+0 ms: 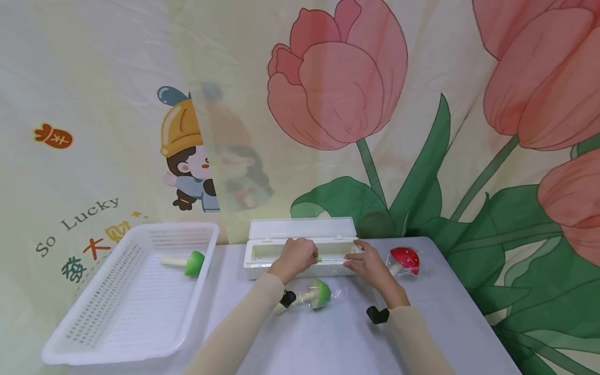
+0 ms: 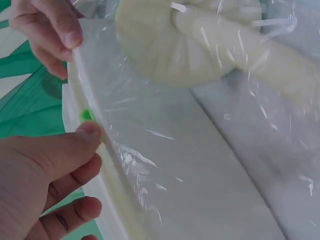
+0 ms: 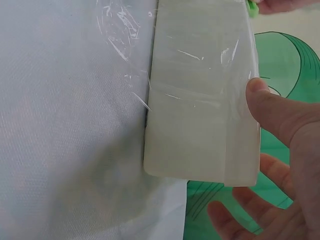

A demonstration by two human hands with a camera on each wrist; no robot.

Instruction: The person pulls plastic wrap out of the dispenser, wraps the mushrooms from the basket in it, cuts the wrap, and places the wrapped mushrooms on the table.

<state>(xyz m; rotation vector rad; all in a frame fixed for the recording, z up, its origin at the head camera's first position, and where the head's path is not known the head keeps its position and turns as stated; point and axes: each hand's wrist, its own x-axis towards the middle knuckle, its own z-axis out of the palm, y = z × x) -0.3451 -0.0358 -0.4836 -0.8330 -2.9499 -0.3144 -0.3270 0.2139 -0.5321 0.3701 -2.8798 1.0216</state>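
Note:
A long white cling film box (image 1: 328, 270) stands at the back of the table with its lid (image 1: 302, 228) raised. My left hand (image 1: 296, 256) pinches a small green slide cutter (image 2: 86, 115) on the box's edge between thumb and fingers. At the box's right end, my right hand (image 1: 375, 265) grips the edge, thumb on the near side and fingers beyond. Clear film (image 2: 150, 135) runs from the box over its front onto the table. Just in front, a green-capped toy mushroom (image 1: 322, 294) lies under the film, its pale stem partly hidden by my left wrist.
Right of the box lies a red-capped toy mushroom (image 1: 405, 260) in clear film. On the left stands a white perforated basket (image 1: 213, 245) with another green-capped mushroom (image 1: 194, 264) inside. A printed curtain (image 1: 234, 52) hangs close behind the table.

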